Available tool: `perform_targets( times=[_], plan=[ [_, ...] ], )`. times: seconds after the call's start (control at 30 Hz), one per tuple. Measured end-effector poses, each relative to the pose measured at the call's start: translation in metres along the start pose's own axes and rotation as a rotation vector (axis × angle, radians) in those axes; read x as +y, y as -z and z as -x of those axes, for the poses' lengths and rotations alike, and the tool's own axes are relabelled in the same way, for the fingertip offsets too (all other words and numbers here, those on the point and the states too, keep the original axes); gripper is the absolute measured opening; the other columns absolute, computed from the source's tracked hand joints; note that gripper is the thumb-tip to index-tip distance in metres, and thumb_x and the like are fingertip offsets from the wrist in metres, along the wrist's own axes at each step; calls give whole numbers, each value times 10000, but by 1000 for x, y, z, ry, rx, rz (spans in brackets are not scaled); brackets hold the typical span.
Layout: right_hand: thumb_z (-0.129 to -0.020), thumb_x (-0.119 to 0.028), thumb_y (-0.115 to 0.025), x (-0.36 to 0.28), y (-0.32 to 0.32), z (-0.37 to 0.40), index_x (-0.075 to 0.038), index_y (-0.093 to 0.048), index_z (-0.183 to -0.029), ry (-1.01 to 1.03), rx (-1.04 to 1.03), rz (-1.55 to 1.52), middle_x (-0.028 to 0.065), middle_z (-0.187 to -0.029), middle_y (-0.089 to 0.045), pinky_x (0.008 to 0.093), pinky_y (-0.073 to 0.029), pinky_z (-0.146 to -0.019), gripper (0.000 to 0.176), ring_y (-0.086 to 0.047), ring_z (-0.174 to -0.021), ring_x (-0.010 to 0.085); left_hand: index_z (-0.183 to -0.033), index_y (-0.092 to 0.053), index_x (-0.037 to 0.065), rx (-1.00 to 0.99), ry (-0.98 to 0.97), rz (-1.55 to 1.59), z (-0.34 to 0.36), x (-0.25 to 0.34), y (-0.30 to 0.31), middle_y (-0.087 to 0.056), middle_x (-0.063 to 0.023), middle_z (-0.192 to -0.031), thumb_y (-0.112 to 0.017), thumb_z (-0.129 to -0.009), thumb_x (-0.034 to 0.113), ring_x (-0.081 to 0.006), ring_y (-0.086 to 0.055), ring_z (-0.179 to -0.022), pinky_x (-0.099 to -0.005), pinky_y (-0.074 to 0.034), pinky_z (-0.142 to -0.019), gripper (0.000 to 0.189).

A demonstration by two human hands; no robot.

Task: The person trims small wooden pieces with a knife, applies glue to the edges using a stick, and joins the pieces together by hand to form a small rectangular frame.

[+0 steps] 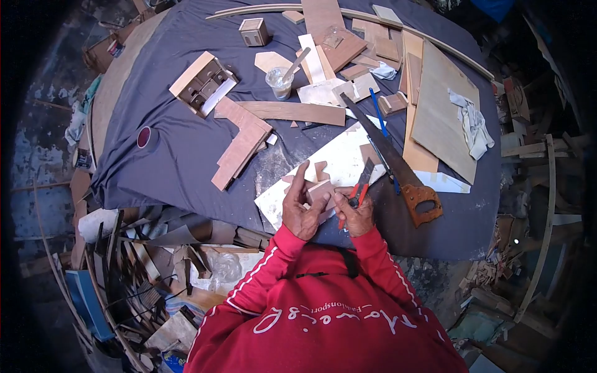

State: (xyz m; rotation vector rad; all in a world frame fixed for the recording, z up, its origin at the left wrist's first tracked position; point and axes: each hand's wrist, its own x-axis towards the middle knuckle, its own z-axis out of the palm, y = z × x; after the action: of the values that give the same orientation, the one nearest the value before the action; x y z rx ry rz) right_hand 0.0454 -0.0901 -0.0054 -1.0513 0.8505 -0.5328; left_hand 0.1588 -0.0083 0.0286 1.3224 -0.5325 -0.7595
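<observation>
Dark cloth [186,165] covers the table and hangs down in folds at its near left edge, maybe to give the wood a soft place to lie. Scraps of wood [121,255] crowd the floor past that edge.

Close to the person, a white board [333,155] lies flat and slanted under the hands. It looks like a hard, bright spot to work over.

The left hand [303,208] holds a small wood piece [321,189] between its thumb and fingers. The piece is just above the near part of the white board. This pinch seems to keep it steady and leave its side free. The right hand [356,211] is curled around a red-handled tool [357,194], whose dark end points away from the body, perhaps to keep it off the fingers. I cannot tell if the right fingertips touch the wood too.

On the right, a saw [390,154] lies with its handle toward the person, which looks handy for grabbing. Farther off, a cup [280,90] stands upright, and a stick [296,64] leans in it with its top poking out, likely so it can be picked up cleanly. A small wooden box [254,32] sits farther back, well apart from the hands.
</observation>
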Motion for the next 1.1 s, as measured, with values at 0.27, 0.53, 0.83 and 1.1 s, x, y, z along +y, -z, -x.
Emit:
perform_targets(
  times=[0.27, 0.53, 0.83, 1.1],
  plan=[
    [-955, -322, -561, -20, 19, 2, -5, -640, -825, 66, -26, 342, 2, -603, -535, 278, -368, -461, 352, -476, -516, 76, -1172, -550, 2, -163, 46, -215, -4, -19, 9, -626, -90, -865, -510, -978, 112, -186, -601, -761, -325, -483, -702, 227],
    [-937, -405, -532, -52, 13, 14, -65, -563, -752, 411, -151, 1127, 184, -597, -546, 443, -443, -519, 388, -597, -579, 371, -1084, -566, 17, -135, -308, -599, -9, -13, 8, -616, -155, -863, -483, -803, -118, -316, -630, -805, -365, -485, -715, 323],
    [-950, -445, -482, -22, 77, -8, -31, -593, -807, 30, 45, 881, 238, -724, -620, 482, -453, -623, 451, -606, -726, 440, -1005, -530, -1, -138, -254, -612, 0, 18, 16, -578, -212, -851, -528, -814, -50, -412, -601, -770, -447, -470, -668, 198],
    [-967, -271, -465, 5, 48, 25, -36, -504, -964, 52, -6, 810, 281, -779, -602, 531, -432, -663, 238, -578, -787, 478, -1030, -528, 1, -222, -268, -797, 4, -20, 35, -543, -179, -883, -582, -845, 44, -384, -564, -827, -450, -460, -704, 197]
  ],
)
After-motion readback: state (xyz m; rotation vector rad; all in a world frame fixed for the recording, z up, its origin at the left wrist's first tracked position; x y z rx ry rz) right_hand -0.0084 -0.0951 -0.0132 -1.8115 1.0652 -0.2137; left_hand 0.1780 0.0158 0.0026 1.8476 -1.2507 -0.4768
